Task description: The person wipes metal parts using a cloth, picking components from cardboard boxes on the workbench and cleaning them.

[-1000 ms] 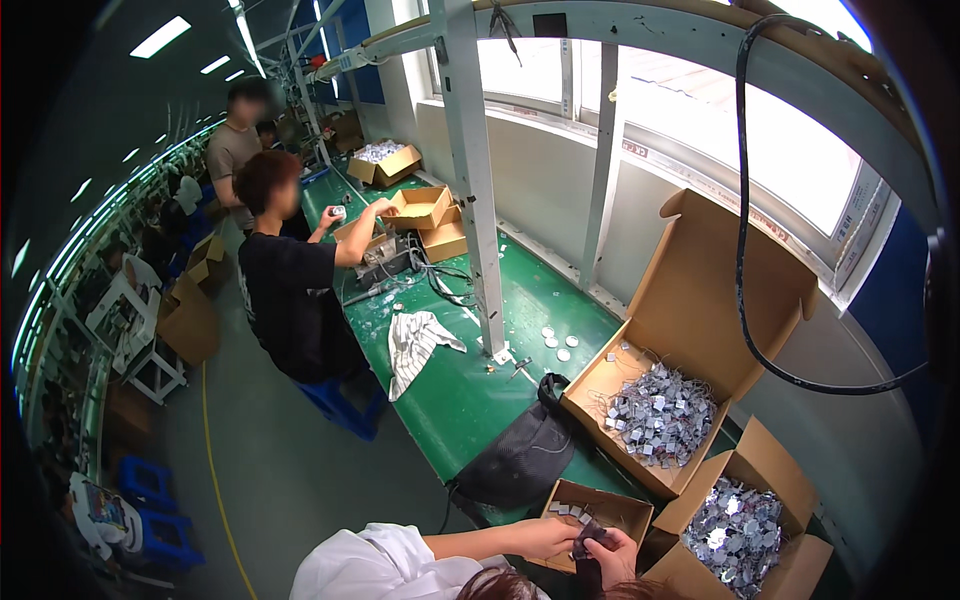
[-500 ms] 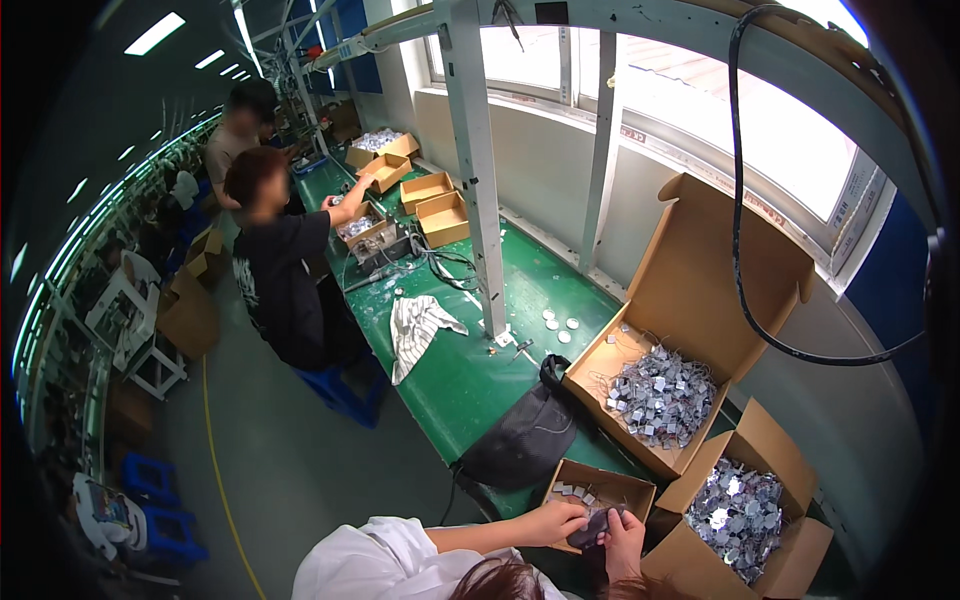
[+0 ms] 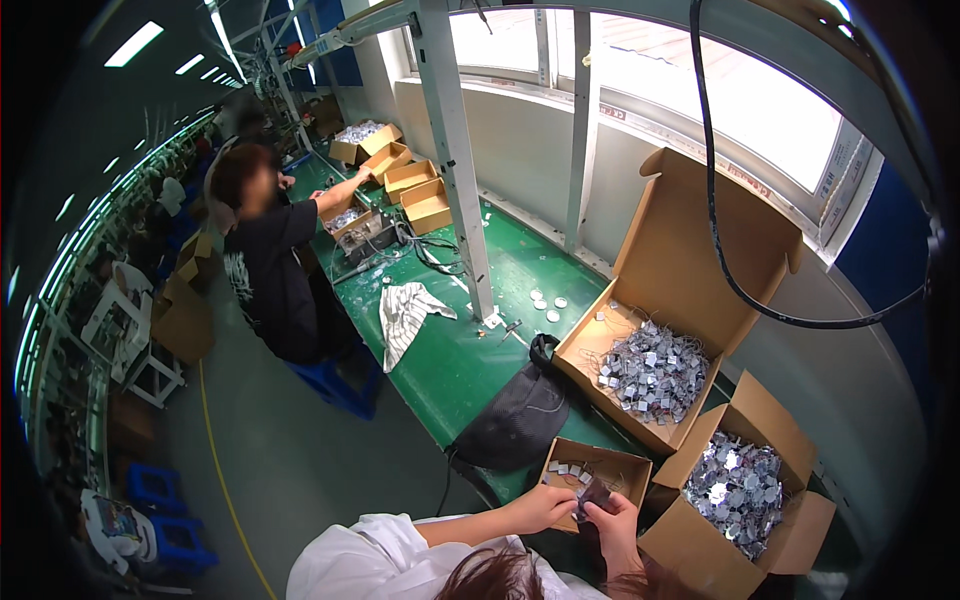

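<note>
Low at the centre right, both my hands meet over the front of a small cardboard tray. My right hand grips a dark, flat piece that is tilted up between the hands; its kind does not show clearly. Fingers of my left hand are pinched together against that piece's left side, and what lies in them is too small to make out. Inside the tray lie several small, square, silvery parts.
Beyond the tray, an open cardboard box holds a heap of silvery square parts with thin wires. Another box on the right holds silvery discs. A black bag and striped cloth lie on the green bench. A co-worker sits farther along.
The dark piece has turned more upright in my right hand. My left hand has shifted slightly left and up. The whole view has tilted a little; the co-worker's arm still reaches toward the boxes.
</note>
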Demonstrator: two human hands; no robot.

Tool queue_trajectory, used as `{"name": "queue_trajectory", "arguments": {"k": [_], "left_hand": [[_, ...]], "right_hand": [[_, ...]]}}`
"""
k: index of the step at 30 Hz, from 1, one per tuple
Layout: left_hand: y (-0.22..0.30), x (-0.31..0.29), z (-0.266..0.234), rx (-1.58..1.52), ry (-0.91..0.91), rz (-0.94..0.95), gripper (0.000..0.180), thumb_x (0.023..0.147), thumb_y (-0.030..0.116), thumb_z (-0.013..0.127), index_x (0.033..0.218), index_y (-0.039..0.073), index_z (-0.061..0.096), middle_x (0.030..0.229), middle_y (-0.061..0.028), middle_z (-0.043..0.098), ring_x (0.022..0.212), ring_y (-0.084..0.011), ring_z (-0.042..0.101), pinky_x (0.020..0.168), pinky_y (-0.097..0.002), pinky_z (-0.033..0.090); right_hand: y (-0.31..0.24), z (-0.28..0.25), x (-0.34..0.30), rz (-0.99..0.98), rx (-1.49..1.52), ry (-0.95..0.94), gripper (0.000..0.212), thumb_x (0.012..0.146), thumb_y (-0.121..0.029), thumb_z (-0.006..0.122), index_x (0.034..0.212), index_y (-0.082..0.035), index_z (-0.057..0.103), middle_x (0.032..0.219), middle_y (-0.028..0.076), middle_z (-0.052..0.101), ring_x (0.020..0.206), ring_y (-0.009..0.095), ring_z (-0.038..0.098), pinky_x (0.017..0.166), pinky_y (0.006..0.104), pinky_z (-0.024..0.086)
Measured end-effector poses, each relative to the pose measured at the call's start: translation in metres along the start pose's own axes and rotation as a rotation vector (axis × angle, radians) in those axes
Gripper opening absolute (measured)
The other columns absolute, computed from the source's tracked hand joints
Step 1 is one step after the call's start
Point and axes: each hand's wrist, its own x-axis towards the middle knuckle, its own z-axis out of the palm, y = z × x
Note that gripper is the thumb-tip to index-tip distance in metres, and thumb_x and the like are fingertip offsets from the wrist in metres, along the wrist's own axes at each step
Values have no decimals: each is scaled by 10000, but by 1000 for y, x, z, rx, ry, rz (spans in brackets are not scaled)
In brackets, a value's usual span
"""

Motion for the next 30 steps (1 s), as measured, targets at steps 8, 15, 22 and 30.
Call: {"name": "queue_trajectory", "arguments": {"k": [8, 15, 22, 30], "left_hand": [[5, -1, -6, 15, -3, 75, 163, 808, 162, 519, 820, 7, 569, 643, -161, 539, 571, -271, 539, 552, -318, 419], [7, -7, -8, 7, -2, 63, 166, 807, 163, 519, 814, 6, 573, 652, -163, 548, 585, -277, 550, 564, -320, 428], [4, -9, -8, 9, 2, 122, 169, 807, 153, 510, 822, -4, 571, 666, -182, 548, 603, -297, 551, 575, -336, 428], [-1, -13, -10, -4, 17, 118, 163, 807, 149, 511, 821, -4, 567, 653, -180, 540, 591, -282, 547, 571, -329, 425]], "right_hand": [[-5, 6, -5, -27, 81, 17, 78, 777, -19, 556, 839, 25, 577, 736, 73, 601, 569, 99, 543, 508, 204, 438], [-4, 2, -4, 44, 163, -44, 90, 780, -40, 567, 832, 31, 584, 733, 76, 604, 594, 95, 551, 507, 186, 423], [1, -3, 2, 64, 89, -52, 77, 776, 6, 552, 851, 12, 567, 767, 66, 602, 613, 104, 560, 539, 203, 452], [6, -3, 6, 84, 127, -103, 139, 746, 15, 585, 885, 25, 577, 773, 70, 604, 594, 102, 549, 514, 195, 427]]}}
